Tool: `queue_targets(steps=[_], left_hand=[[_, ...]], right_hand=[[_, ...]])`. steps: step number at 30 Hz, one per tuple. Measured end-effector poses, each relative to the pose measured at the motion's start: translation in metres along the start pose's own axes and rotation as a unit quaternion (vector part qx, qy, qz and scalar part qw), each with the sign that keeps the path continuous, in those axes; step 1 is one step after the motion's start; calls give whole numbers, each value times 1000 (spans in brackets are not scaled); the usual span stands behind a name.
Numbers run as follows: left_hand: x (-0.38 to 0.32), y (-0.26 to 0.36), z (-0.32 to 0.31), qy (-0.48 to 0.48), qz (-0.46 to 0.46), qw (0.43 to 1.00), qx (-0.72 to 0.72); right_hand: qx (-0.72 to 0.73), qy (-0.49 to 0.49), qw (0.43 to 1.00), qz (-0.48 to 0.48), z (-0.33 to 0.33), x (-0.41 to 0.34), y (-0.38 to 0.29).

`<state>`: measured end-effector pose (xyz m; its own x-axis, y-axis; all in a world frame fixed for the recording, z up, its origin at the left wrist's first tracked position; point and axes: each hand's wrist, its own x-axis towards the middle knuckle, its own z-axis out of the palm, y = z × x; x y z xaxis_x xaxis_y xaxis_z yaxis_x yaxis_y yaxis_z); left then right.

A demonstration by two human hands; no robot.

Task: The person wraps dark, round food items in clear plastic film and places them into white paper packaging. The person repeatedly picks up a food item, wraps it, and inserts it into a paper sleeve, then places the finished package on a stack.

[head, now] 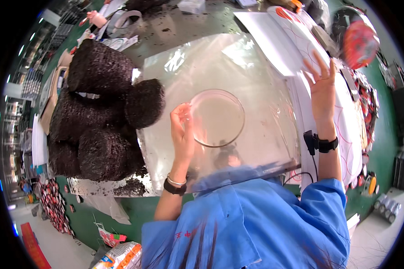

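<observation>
My left hand (183, 129) pinches the left rim of a round, clear ring or shallow dish (219, 117) between thumb and fingers. Beneath it lies a clear plastic sheet (195, 67) that reflects light, spread on the worktable. My right hand (322, 82) is raised at the right with fingers spread, holding nothing, over white sheets with red curved lines (348, 124). To the left, several thick dark rolls of a coarse, crumbly material (101, 67) are stacked; one smaller roll (144, 103) reaches over the sheet's left edge.
Dark crumbs lie on the metal tabletop (161, 23). A tape roll (129, 20) and a clear plastic box (191, 6) stand at the back. A white board (266, 37) lies at the upper right, beside a black-and-red bundle (358, 40). Bags (119, 255) sit on the floor at lower left.
</observation>
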<state>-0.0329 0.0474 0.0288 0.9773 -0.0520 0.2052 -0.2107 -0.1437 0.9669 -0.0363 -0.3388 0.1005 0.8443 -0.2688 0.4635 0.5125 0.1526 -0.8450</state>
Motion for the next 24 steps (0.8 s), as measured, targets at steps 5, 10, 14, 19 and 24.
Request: queue_targets(steps=[5, 10, 14, 19, 24], left_hand=[[-18, 2, 14, -157, 177, 941, 244], [-32, -5, 19, -254, 248, 857, 373], [-38, -17, 18, -301, 198, 871, 334], [-34, 54, 11, -251, 138, 939, 192], [-48, 137, -8, -311, 21, 950, -11]], right_hand=[[-224, -341, 909, 89, 2, -86, 6], [-498, -493, 713, -20, -1, -133, 30], [-439, -441, 783, 15, 3, -138, 35], [-324, -506, 797, 66, -14, -122, 58], [-303, -496, 808, 99, 16, -62, 70]])
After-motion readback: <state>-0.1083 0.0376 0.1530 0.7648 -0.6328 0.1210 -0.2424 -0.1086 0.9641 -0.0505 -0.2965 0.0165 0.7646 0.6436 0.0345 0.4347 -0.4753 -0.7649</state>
